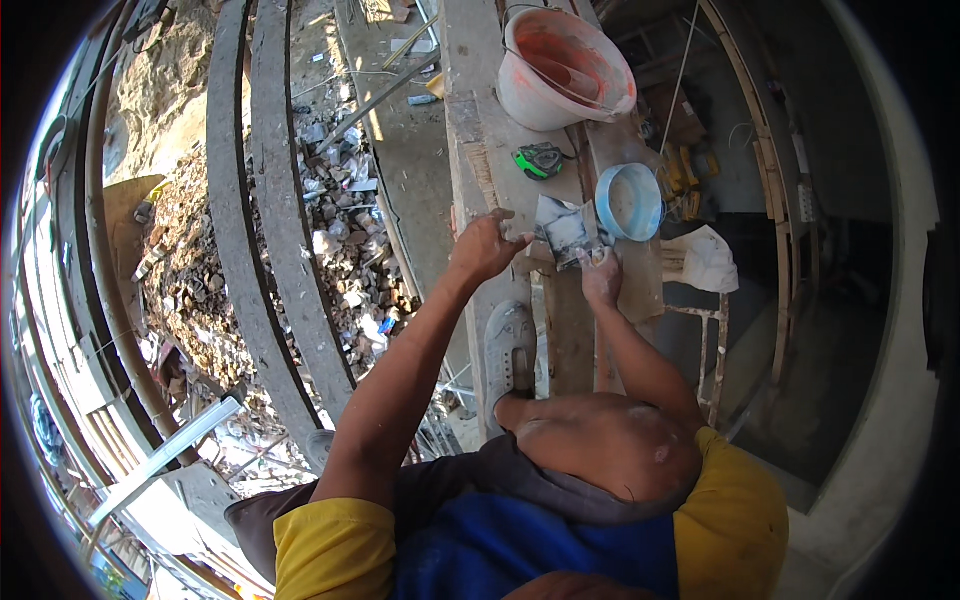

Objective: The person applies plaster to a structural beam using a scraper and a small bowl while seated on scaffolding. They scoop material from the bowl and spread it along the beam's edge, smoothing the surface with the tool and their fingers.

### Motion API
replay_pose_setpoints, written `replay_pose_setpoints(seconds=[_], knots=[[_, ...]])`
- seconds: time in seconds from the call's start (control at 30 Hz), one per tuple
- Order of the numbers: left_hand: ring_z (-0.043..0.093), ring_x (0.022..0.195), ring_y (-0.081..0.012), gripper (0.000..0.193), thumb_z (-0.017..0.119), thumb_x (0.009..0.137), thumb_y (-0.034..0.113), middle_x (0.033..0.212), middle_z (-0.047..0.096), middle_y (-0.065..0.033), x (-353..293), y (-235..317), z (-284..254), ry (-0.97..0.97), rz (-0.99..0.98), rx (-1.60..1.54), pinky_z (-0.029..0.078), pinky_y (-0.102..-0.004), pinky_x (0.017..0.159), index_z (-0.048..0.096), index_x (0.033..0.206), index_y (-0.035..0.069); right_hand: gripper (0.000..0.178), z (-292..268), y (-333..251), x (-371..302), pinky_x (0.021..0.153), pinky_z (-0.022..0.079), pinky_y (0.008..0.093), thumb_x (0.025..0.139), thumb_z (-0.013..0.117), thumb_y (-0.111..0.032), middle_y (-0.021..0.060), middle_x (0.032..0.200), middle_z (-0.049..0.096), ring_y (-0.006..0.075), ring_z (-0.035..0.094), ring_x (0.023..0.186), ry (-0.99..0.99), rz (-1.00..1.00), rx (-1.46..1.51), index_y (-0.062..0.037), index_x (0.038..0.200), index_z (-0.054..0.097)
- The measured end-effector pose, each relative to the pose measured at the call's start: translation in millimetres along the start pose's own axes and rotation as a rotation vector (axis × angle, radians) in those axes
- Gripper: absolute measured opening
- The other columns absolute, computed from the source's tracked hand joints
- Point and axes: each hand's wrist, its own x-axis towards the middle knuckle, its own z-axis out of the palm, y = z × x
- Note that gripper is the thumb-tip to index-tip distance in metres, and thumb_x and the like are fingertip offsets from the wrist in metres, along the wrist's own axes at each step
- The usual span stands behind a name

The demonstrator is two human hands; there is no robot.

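My right hand [600, 278] is closed on the near edge of a flat, squarish plate [562, 228] smeared grey and white, perhaps a scraper; its exact kind is unclear. My left hand [484, 247] hovers over the plank just left of the plate, thumb and forefinger apart, holding nothing. Right beside the plate is a round, pale blue shallow tub [630, 203] with whitish residue inside. A green and black tape measure [540, 160] lies beyond the plate. Farther off stands a white bucket [565, 70], its inside stained red-orange, with a wire handle.
I am perched on wooden scaffold planks [470, 150], one grey shoe [511, 350] resting on them. Down to the left, past two long beams [280, 150], lies rubble [350, 240]. A whitish sack [703, 258] hangs by a rusty metal frame [712, 345] at right.
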Motion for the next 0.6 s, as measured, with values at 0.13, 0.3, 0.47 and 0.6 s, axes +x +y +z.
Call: replay_pose_setpoints(seconds=[0.13, 0.3, 0.47, 0.6], knots=[[0.067, 0.097, -0.0376, 0.064, 0.072, 0.082, 0.043, 0.103, 0.066, -0.0277, -7, -12, 16, -0.025, 0.039, 0.01, 0.051, -0.0414, 0.087, 0.058, 0.123, -0.004, 0.057, 10, -14, 2, 0.09, 0.045, 0.0491, 0.075, 0.08, -0.04, 0.0261, 0.107, 0.059, 0.0442, 0.053, 0.104, -0.016, 0.116, -0.037, 0.0045, 0.103, 0.058], [0.064, 0.101, -0.0375, 0.065, 0.073, 0.081, 0.044, 0.093, 0.066, -0.0251, -16, -31, 38, 0.005, 0.06, 0.082, 0.05, -0.0423, 0.087, 0.058, 0.122, -0.004, 0.081, 31, -20, 6, 0.096, 0.045, 0.0485, 0.064, 0.086, -0.049, 0.0283, 0.114, 0.058, 0.0466, 0.051, 0.112, 0.0, 0.311, -0.022, 0.0073, 0.113, 0.056], [0.06, 0.105, -0.0426, 0.072, 0.071, 0.081, 0.047, 0.104, 0.061, -0.0295, -18, -18, 58, -0.043, 0.064, 0.158, 0.048, -0.0472, 0.089, 0.048, 0.129, -0.002, 0.073, 66, 33, 17, 0.079, 0.055, 0.0409, 0.067, 0.089, -0.026, 0.0234, 0.123, 0.055, 0.0308, 0.06, 0.103, 0.133, 0.606, 0.278, 0.0042, 0.122, 0.054], [0.059, 0.104, -0.0459, 0.073, 0.071, 0.081, 0.047, 0.11, 0.058, -0.0314, -27, -40, 58, -0.036, 0.029, 0.161, 0.048, -0.0491, 0.09, 0.046, 0.131, -0.001, 0.069, 65, 0, 2, 0.063, 0.056, 0.0303, 0.072, 0.086, -0.019, 0.0179, 0.125, 0.053, 0.0219, 0.063, 0.096, 0.044, 0.742, 0.465, 0.0029, 0.127, 0.051]])
